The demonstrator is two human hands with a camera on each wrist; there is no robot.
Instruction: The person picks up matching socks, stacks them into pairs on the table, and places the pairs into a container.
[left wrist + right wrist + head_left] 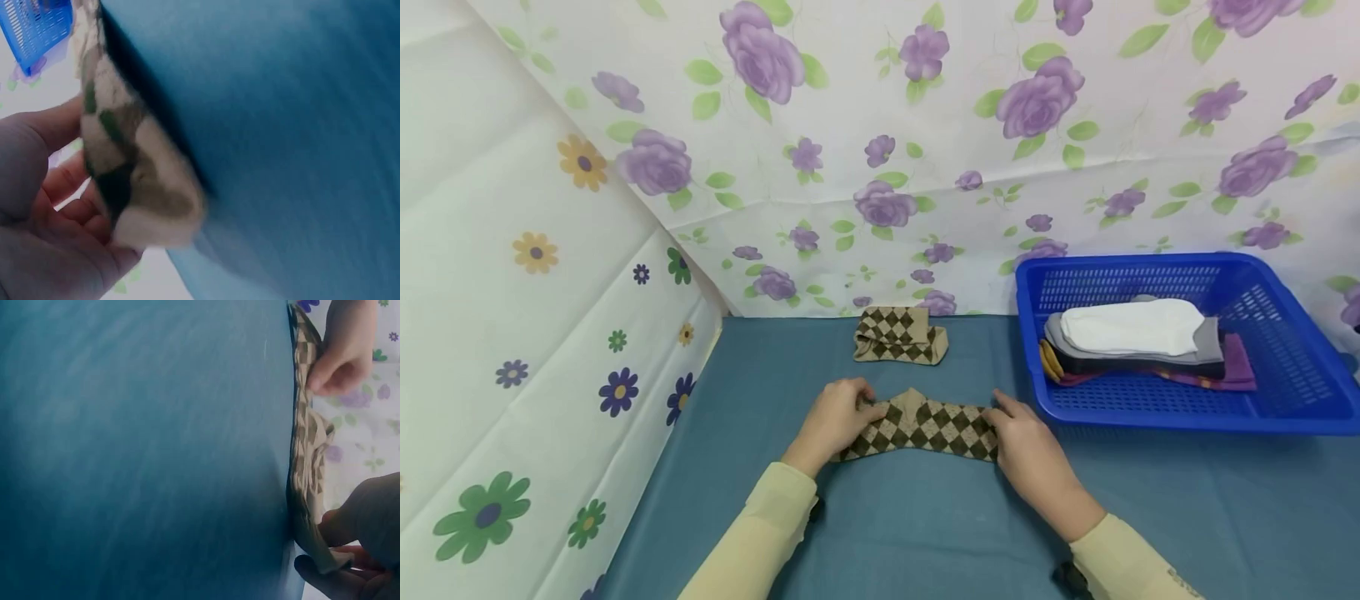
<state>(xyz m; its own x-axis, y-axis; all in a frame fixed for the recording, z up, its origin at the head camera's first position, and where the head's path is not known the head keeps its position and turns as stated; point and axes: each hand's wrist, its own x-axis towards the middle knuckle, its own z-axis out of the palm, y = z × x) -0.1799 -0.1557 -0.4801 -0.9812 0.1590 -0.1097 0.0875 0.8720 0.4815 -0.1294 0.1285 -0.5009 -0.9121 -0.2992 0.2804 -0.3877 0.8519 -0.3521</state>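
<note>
A beige sock with dark brown diamonds [955,427] stretches sideways between my two hands, close over the blue cloth. My left hand [838,423] pinches its left end between thumb and fingers; in the left wrist view the sock's toe-like rounded end [159,206] juts out past the fingers. The other end is in the grip of my right hand [1030,450], whose thumb and fingers [337,528] close on the edge in the right wrist view. Behind it lies a matching folded sock [895,335], near the floral backdrop.
A blue plastic basket [1150,417] stands at the right, holding a white sock [1131,327] on top of grey, black and purple ones. Blue cloth [925,533] covers the table. Floral sheets [820,167] hang at the back and left.
</note>
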